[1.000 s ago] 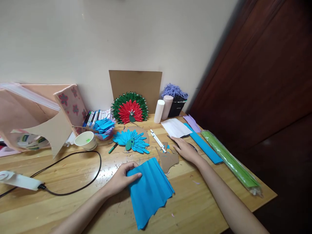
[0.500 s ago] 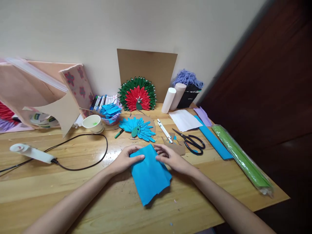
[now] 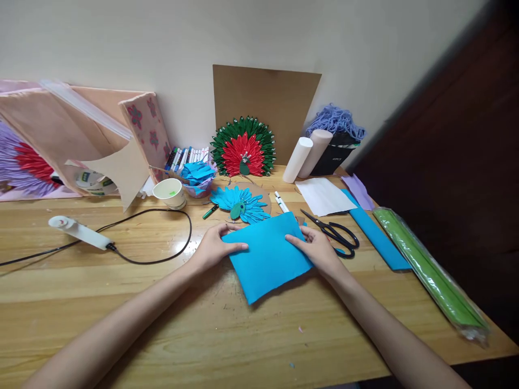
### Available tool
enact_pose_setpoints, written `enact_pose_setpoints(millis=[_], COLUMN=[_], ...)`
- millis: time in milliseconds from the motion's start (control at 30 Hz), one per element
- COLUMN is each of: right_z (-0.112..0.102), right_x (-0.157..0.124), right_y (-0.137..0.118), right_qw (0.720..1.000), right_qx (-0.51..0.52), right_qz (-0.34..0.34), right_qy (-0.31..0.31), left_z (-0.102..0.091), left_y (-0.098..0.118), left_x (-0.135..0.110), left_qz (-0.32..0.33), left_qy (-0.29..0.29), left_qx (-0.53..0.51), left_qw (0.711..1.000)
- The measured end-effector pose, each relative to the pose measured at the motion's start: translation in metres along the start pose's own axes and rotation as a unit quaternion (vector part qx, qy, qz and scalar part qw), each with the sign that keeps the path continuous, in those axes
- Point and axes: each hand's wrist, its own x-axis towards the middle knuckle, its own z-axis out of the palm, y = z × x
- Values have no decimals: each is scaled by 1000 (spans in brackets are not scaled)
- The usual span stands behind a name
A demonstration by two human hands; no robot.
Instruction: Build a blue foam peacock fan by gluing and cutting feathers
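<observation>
Blue paper [image 3: 270, 262] spans the gap between the two hands above the near middle of the wooden table [image 3: 194, 335], a shadow under its near edge (whether a corner touches the wood, I cannot tell). It looks slightly longer from side to side than front to back, though its slant makes that hard to judge; the right end of its far edge sits farther from the person. The left hand [image 3: 213, 248] pinches the left edge, thumb on top and fingers behind; the right hand [image 3: 318, 246] clamps the right edge the same way, its thumb reaching farther in. Neither hand is nearer: each has its own side, with the sheet stretched fairly flat between. Just right of the right hand lie black scissors [image 3: 334, 232], blades pointing away and leftward, loops toward the person, so that hand is the closer one to them. Beyond the far edge sits a blue feathered bird [image 3: 247, 205]; farther right, a folded blue strip [image 3: 377, 232] runs beside a wrapped green roll [image 3: 430, 275].
</observation>
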Motion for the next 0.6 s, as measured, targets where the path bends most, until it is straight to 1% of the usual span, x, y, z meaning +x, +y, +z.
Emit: enact_pose_setpoints(millis=[67,167,233,300,367,433,533,600], right_z=[3,7,7,4,-1,-5,-8,-7], right_x=[-1,-2,-1,1,3,4,7,10], right_y=[0,2,3,3,3,3,5,8], right_qw=[999,997,995,993,989,988,991,993], right_qx=[23,57,64,58,43,31,16,3], right_qz=[-8,-34,-50,-61,-65,-64,-59,-63], right_qy=[26,40,57,89,123,139,117,103], left_z=[3,11,14,16,16,14,12,13], left_y=[5,8,7,2,-3,-7,-11,-12], left_x=[-4,-10,-13,-13,-10,-7,-4,-4], left_qz=[-26,-61,-69,-74,-77,-80,-76,-58], left_qy=[-6,-68,-90,-72,-37,-9,9,13], left_qx=[-70,-187,-230,-241,-235,-224,-203,-186], left_qw=[997,978,967,965,968,971,976,981])
